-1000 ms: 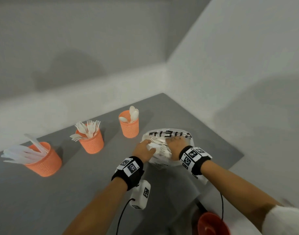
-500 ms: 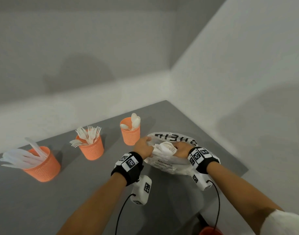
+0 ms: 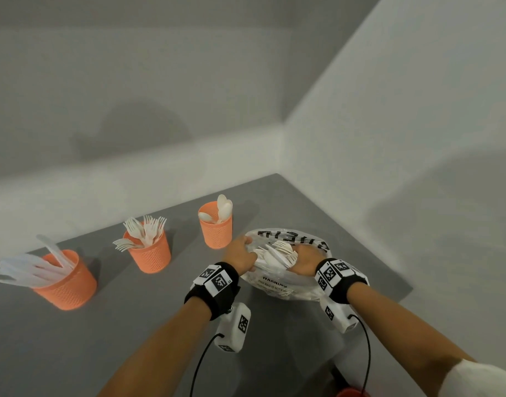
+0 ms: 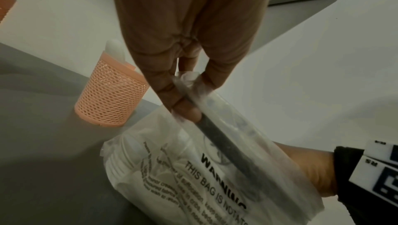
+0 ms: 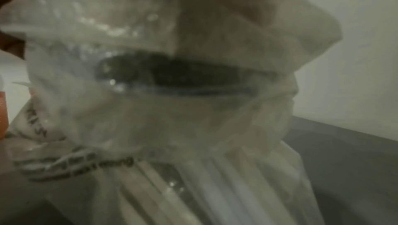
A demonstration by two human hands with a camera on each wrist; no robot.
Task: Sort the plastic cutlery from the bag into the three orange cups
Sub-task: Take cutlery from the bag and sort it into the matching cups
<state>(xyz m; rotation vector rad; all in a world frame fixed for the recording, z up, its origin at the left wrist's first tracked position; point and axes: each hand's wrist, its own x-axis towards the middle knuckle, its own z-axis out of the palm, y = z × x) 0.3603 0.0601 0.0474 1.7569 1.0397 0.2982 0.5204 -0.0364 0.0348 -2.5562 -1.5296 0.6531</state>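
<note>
Left hand (image 3: 240, 257): bag (image 4: 193, 169) rim pinched between thumb and fingers.
Right hand (image 3: 304, 260): reached into the bag — grip cannot be told.
Cutlery (image 3: 277, 255): seen at the mouth.

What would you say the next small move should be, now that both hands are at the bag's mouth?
Probably draw the right hand out with one piece. The left hand pinches the bag rim, keeping the mouth open over mixed white cutlery, while the knife cup, fork cup and spoon cup stand to the left.
</note>
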